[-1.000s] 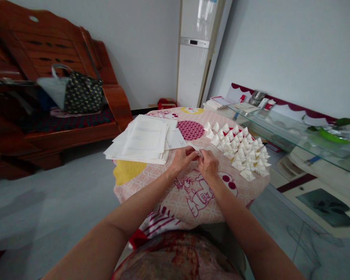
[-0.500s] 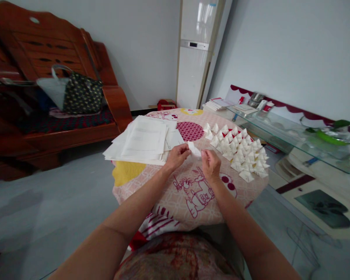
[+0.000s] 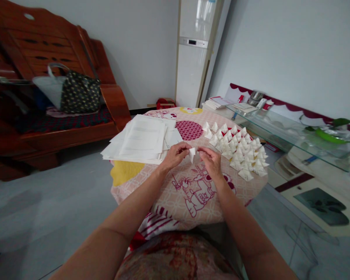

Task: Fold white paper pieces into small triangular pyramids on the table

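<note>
Paper (image 3: 192,154) | pointed, narrower than before | left hand (image 3: 176,154) pinching it | right hand (image 3: 211,158): grip unclear

Table (image 3: 169,200) (cloth-covered), paper stack (image 3: 142,136), folded pieces (image 3: 239,147)

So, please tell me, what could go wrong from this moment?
The small folded paper, held at the fingertips of the left hand, might slip. The white folded pieces stand close together near the right hand, so a sideways brush could topple several. The loose sheets lie unevenly at the left edge of the table, so a nudge might slide some off.
</note>
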Motion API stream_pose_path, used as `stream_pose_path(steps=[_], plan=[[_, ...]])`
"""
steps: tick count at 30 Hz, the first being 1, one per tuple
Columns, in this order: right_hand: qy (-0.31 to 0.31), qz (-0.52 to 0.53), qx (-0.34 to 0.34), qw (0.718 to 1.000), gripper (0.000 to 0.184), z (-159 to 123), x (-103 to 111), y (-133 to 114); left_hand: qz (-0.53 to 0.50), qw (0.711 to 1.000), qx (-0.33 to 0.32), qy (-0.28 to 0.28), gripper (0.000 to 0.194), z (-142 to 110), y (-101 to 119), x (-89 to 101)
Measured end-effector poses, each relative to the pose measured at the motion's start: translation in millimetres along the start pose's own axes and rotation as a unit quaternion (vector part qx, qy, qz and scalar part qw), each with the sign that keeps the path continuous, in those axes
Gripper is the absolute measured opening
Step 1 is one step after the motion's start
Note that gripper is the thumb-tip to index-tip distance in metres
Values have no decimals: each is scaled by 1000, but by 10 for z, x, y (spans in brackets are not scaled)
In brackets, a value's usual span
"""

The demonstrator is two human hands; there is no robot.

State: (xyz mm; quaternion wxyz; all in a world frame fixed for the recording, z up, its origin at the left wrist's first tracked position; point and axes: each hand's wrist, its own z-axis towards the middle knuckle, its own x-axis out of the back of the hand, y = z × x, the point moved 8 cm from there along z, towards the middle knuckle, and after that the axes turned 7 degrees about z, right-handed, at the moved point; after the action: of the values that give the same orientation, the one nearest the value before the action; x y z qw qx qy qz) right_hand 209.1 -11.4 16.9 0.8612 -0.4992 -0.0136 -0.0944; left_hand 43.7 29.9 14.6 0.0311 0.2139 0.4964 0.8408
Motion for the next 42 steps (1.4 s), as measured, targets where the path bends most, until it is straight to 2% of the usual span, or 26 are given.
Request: stream_pose_path(steps=[5, 10, 14, 18, 25, 30, 36, 42], plan=[[-22, 47, -6, 999, 28, 5, -21, -29, 76, 997, -22, -19, 17, -18, 16, -29], [-66, 85, -110, 988, 21, -37, -96, 146, 111, 993, -13, -41, 16, -35, 36, -60], [-49, 126, -146, 980, 21, -47, -68, 226, 116, 992, -7, -58, 24, -62, 70, -104], [-48, 137, -152, 978, 21, -43, -69, 272, 130, 990, -15, -44, 36, -75, 96, -143], [-41, 138, -160, 977, 23, -53, -75, 292, 148, 989, -19, -18, 26, -104, 104, -133], [-48, 115, -142, 982, 27, -50, -87, 219, 181, 983, -35, 10, 27, -132, 143, -102], [-37, 72, -127, 989, 31, -49, -84, 202, 218, 975, -40, -6, 9, -134, 163, -165], [-30, 34, -106, 993, 27, -39, -88, 150, 223, 974, -48, 8, 9, -130, 176, -165]])
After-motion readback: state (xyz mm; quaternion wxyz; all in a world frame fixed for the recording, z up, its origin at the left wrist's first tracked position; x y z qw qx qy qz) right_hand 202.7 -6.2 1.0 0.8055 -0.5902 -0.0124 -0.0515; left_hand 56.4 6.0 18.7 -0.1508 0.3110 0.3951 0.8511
